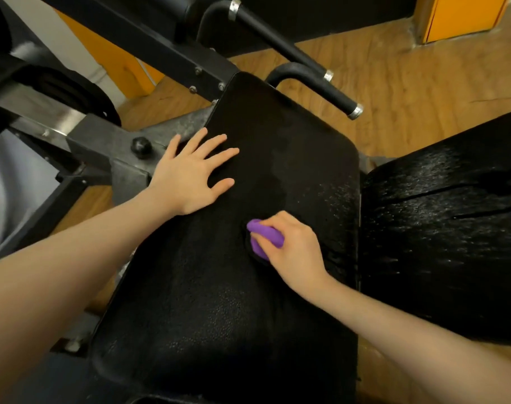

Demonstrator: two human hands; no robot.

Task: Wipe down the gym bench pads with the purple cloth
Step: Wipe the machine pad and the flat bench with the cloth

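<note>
Two bare arms reach in from the bottom of the picture, over a big black pad (219,301) that fills the middle. The pad looks bumpy and a bit shiny.

The right hand (292,246) is on the pad, near its right side. Its fingers are curled round a bunched-up purple cloth (263,236), and the cloth is pressed down on the pad. Only a small lump of the cloth shows past the fingers.

A little farther up, the left hand (190,173) lies flat on the left part of the same pad. Its fingers are straight and spread out, and it holds nothing.

To the right is a second black pad (441,228), just beside the first one. It has shiny wet-looking speckles and long cracks.

Past the left hand is the grey metal frame (126,141) with a round black knob (141,146). Farther back, two black handles (321,86) with silver ends stick out over the wooden floor (409,91).
</note>
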